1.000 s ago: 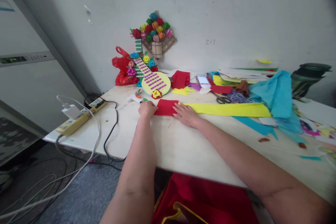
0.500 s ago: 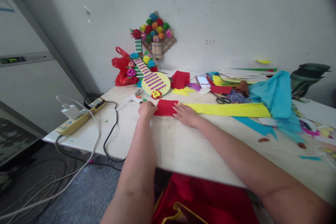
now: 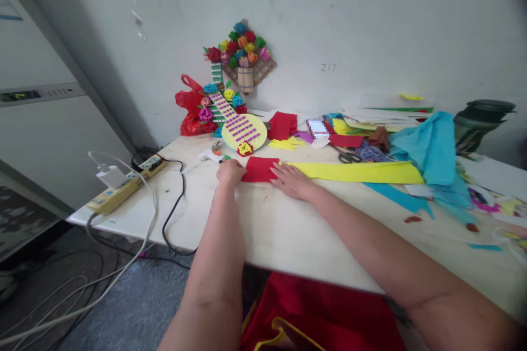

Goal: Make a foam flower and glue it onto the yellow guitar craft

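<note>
A folded piece of red crepe paper [image 3: 260, 170] lies flat on the white table, against the left end of a long yellow crepe paper strip [image 3: 366, 172]. My left hand [image 3: 231, 172] is closed at the red paper's left edge, its fingers curled and pinching it. With fingers stretched out, my right hand [image 3: 293, 181] rests flat over the place where red meets yellow. Just behind the paper sits a racket-shaped craft piece [image 3: 247, 130] with purple strips and a red-and-yellow flower. A white glue gun [image 3: 211, 153] lies beyond my left hand.
A power strip [image 3: 123, 186] with trailing cables runs along the table's left side. Scissors [image 3: 349, 158], purple string [image 3: 368, 151] and blue crepe paper [image 3: 432, 145] crowd the right. Paper flowers [image 3: 245, 44] and a red plastic bag [image 3: 191, 107] stand at the wall.
</note>
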Tool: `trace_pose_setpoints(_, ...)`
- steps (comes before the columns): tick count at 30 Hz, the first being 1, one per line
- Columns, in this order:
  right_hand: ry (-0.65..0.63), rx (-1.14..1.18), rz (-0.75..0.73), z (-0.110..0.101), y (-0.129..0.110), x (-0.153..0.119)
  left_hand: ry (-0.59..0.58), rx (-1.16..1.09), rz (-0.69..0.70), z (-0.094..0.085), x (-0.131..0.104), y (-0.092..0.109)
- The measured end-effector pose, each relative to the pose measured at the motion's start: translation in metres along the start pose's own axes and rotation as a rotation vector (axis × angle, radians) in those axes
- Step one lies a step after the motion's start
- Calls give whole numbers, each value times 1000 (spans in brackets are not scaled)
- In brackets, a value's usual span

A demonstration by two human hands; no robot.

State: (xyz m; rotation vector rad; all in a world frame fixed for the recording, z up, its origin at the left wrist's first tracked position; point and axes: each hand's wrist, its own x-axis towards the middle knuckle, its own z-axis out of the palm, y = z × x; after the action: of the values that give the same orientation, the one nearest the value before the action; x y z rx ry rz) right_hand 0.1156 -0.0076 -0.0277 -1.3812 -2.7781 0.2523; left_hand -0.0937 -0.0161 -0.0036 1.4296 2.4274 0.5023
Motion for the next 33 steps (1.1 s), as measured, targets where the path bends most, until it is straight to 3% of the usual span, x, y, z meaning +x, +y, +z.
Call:
trace_pose_setpoints(12, -27, -5, 4, -3, -3, 0, 80, -13, 43, 1, -3, -2)
trace_pose_setpoints(15, -20, -8, 0, -2, -2, 0, 239, -53, 168, 0, -6, 3)
trace_pose_setpoints(18, 2, -16, -14, 1, 0, 3, 333, -35, 427, 5, -14, 17)
trace_pose_setpoints(22, 39, -28, -26, 7, 3, 6, 97, 92, 734, 28, -22, 37)
trace_pose_setpoints(27, 45, -21, -13, 8, 2, 7, -169, 182, 761, 55, -20, 43)
trace_pose_setpoints(33, 46, 8, -26, 8, 5, 7, -217, 196, 741, 56, -19, 43)
